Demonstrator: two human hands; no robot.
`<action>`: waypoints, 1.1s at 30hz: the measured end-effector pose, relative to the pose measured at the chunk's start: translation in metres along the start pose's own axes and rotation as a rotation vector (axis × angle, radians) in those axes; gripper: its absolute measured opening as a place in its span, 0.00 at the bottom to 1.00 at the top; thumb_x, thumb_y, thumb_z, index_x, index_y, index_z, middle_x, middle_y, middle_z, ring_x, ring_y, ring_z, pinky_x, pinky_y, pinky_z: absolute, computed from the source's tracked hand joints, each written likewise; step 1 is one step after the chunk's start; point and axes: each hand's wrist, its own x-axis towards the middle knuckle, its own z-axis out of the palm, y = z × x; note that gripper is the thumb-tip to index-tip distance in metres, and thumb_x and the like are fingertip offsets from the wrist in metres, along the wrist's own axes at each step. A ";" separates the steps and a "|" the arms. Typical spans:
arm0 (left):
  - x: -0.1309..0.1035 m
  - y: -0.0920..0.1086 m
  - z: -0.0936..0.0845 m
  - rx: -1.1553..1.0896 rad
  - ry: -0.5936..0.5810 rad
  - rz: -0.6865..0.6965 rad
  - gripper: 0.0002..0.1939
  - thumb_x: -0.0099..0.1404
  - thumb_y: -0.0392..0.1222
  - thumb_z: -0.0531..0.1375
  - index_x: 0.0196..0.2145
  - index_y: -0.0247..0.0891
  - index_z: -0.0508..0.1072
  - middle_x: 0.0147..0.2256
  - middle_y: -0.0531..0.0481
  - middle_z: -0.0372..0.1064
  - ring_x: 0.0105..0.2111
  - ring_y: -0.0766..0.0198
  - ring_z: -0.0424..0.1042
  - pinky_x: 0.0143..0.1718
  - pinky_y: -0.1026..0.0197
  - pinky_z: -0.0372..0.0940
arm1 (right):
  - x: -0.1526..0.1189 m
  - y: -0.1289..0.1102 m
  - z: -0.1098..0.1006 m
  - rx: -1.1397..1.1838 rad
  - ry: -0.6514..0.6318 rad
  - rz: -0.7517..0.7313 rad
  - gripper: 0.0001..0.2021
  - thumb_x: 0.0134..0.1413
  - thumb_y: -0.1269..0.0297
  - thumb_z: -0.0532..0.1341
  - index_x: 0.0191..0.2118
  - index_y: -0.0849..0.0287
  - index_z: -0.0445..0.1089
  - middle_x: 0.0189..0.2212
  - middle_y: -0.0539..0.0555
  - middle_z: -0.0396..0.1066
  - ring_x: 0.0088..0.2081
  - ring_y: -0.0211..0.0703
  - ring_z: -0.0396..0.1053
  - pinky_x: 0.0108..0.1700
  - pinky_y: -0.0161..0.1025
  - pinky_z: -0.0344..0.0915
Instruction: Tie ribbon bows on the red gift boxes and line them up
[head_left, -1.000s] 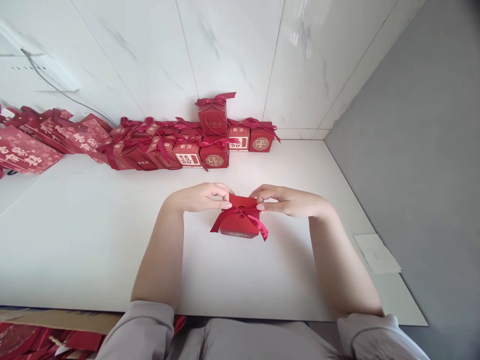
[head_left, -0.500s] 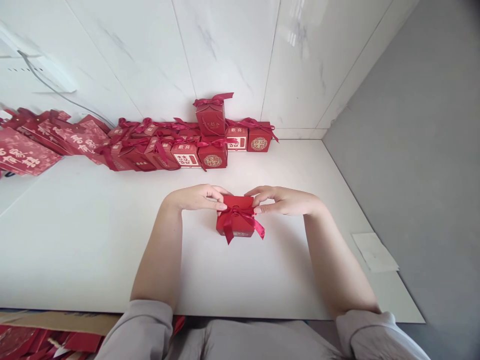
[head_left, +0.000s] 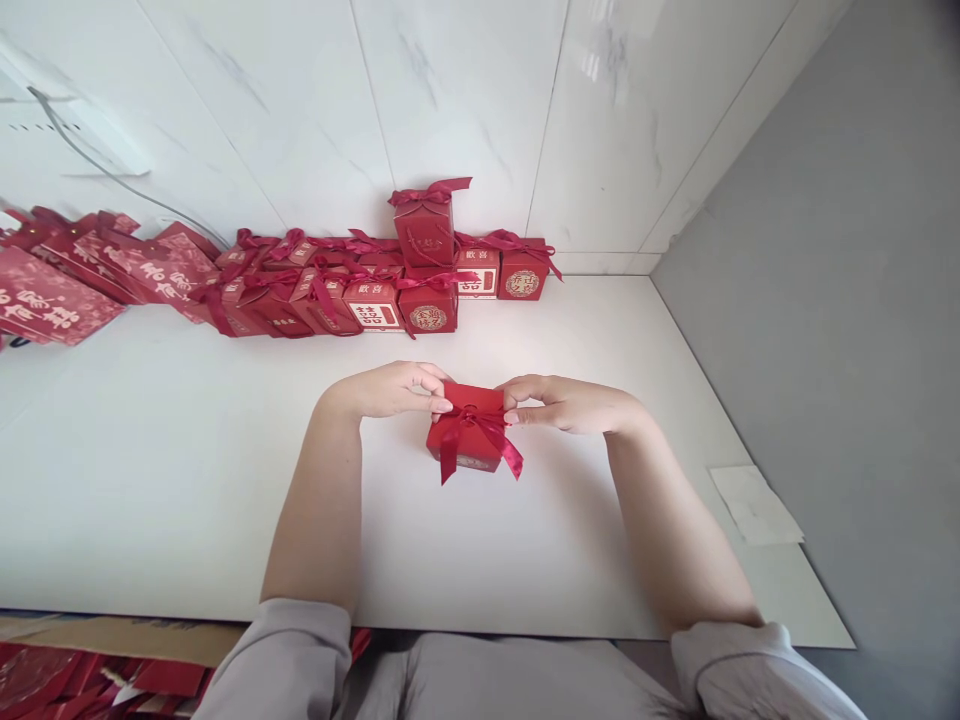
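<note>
A small red gift box (head_left: 466, 447) stands on the white table in front of me. A dark red satin ribbon (head_left: 471, 418) is tied in a bow across its top, with two tails hanging over the near side. My left hand (head_left: 397, 390) grips the box's left side, thumb at the ribbon and fingers partly hidden behind. On the right side my right hand (head_left: 559, 402) holds the box in the same way, its thumb and fingertips against the ribbon and edge.
Rows of ribboned red boxes (head_left: 375, 308) line the tiled wall, one box (head_left: 424, 235) stacked on top. Red gift bags (head_left: 60, 295) stand at the far left. Folded white paper (head_left: 756, 503) lies by the grey wall. A cardboard carton (head_left: 112, 640) of red items sits below the near edge.
The box has turned slightly between my hands and shifted a little to the left. Both hands stay on its sides, and the view has moved slightly.
</note>
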 end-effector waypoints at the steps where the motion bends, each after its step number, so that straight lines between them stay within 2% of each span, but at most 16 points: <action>1: 0.000 0.000 0.000 0.007 0.011 -0.005 0.16 0.64 0.53 0.58 0.29 0.39 0.76 0.52 0.51 0.67 0.47 0.61 0.69 0.52 0.64 0.58 | 0.000 0.000 0.000 0.002 0.000 0.005 0.15 0.63 0.52 0.54 0.32 0.57 0.67 0.43 0.53 0.70 0.45 0.46 0.65 0.45 0.41 0.60; 6: -0.001 0.000 0.001 0.028 0.051 -0.024 0.16 0.63 0.53 0.58 0.28 0.39 0.75 0.50 0.52 0.68 0.45 0.61 0.70 0.49 0.64 0.59 | 0.000 0.000 0.000 0.029 0.008 0.025 0.15 0.62 0.50 0.55 0.33 0.56 0.68 0.43 0.53 0.70 0.46 0.47 0.65 0.47 0.42 0.60; 12: 0.002 -0.003 0.002 -0.014 0.023 0.009 0.18 0.63 0.54 0.57 0.26 0.38 0.74 0.46 0.50 0.70 0.41 0.61 0.70 0.44 0.62 0.61 | 0.000 0.002 0.000 0.037 0.012 0.042 0.15 0.61 0.49 0.55 0.34 0.55 0.69 0.46 0.53 0.70 0.47 0.48 0.65 0.48 0.43 0.60; 19: 0.004 -0.006 0.002 -0.030 0.015 0.011 0.18 0.63 0.55 0.57 0.27 0.38 0.75 0.47 0.49 0.70 0.42 0.60 0.70 0.47 0.60 0.62 | -0.001 0.003 -0.001 0.038 0.021 0.064 0.15 0.60 0.49 0.56 0.36 0.55 0.70 0.46 0.52 0.70 0.47 0.48 0.66 0.50 0.44 0.60; 22: 0.003 -0.003 0.001 -0.038 0.000 0.044 0.19 0.64 0.55 0.57 0.28 0.37 0.75 0.46 0.49 0.71 0.43 0.60 0.70 0.49 0.61 0.61 | -0.004 -0.001 -0.002 0.040 0.042 0.060 0.14 0.60 0.50 0.56 0.37 0.54 0.72 0.50 0.53 0.69 0.50 0.50 0.65 0.51 0.46 0.61; 25: 0.000 0.003 0.002 -0.101 0.018 0.042 0.21 0.66 0.58 0.54 0.39 0.39 0.77 0.52 0.49 0.70 0.48 0.59 0.69 0.52 0.61 0.60 | -0.006 -0.008 0.000 0.031 0.132 0.055 0.13 0.60 0.50 0.57 0.38 0.52 0.73 0.58 0.53 0.64 0.55 0.51 0.63 0.55 0.48 0.60; 27: -0.001 0.006 0.003 -0.135 0.047 -0.007 0.24 0.66 0.60 0.52 0.47 0.42 0.75 0.53 0.49 0.70 0.48 0.59 0.69 0.52 0.61 0.60 | -0.006 -0.011 0.002 0.005 0.218 0.060 0.13 0.60 0.51 0.56 0.42 0.51 0.72 0.59 0.52 0.63 0.57 0.51 0.62 0.57 0.49 0.59; 28: -0.001 0.007 0.003 -0.136 0.051 -0.026 0.24 0.66 0.60 0.52 0.48 0.42 0.75 0.52 0.49 0.70 0.48 0.59 0.70 0.51 0.61 0.60 | -0.006 -0.013 0.004 -0.012 0.267 0.068 0.13 0.61 0.51 0.56 0.44 0.50 0.71 0.58 0.52 0.64 0.57 0.51 0.62 0.57 0.49 0.58; 30: -0.001 0.008 0.004 -0.110 0.028 -0.029 0.24 0.66 0.61 0.52 0.41 0.40 0.77 0.51 0.50 0.71 0.45 0.59 0.70 0.49 0.62 0.60 | -0.006 -0.016 0.006 -0.050 0.365 0.104 0.15 0.61 0.50 0.55 0.49 0.50 0.68 0.55 0.53 0.67 0.55 0.50 0.63 0.55 0.48 0.60; 33: 0.000 0.006 0.004 -0.065 -0.002 -0.007 0.24 0.64 0.61 0.54 0.31 0.38 0.76 0.49 0.50 0.72 0.42 0.59 0.71 0.46 0.62 0.61 | -0.011 -0.019 0.008 -0.109 0.463 0.235 0.19 0.62 0.45 0.52 0.43 0.53 0.69 0.45 0.55 0.72 0.44 0.48 0.68 0.44 0.44 0.64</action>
